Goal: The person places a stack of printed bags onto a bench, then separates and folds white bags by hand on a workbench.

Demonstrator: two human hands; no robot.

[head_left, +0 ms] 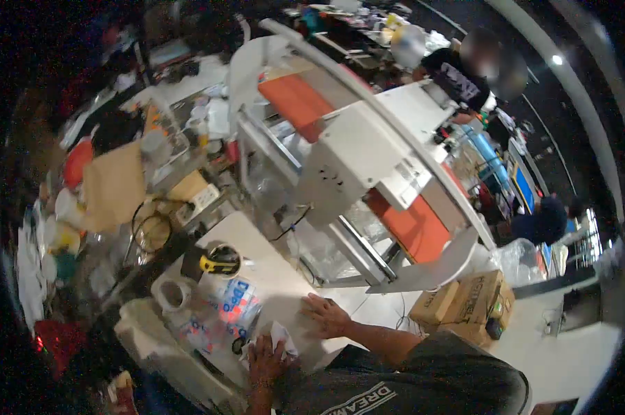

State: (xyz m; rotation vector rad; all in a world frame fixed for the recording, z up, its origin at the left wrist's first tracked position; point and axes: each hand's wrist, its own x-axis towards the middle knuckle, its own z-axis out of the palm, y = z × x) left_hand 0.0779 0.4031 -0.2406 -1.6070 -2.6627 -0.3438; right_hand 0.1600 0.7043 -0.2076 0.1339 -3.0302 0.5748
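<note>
My left hand (266,361) rests palm down at the near edge of the pale tabletop (285,277), its fingers spread over a crumpled white sheet (283,337) that may be paper or cloth. Flat on the same surface, with fingers apart, lies my right hand (328,316); nothing shows in its grasp. Beyond my left hand is a clear plastic bag (238,304) with blue and red print. A small dark round item (238,345) sits beside the sheet. Farther off are a wide tape roll (171,294) and a yellow-and-black tool (219,261) whose kind is unclear.
A large white machine (347,159) with orange panels (413,225) stands just past the table. Cardboard boxes (468,304) are on the right. Cluttered shelves and a brown cardboard sheet (115,187) fill the left. Another person (461,76) is across the machine.
</note>
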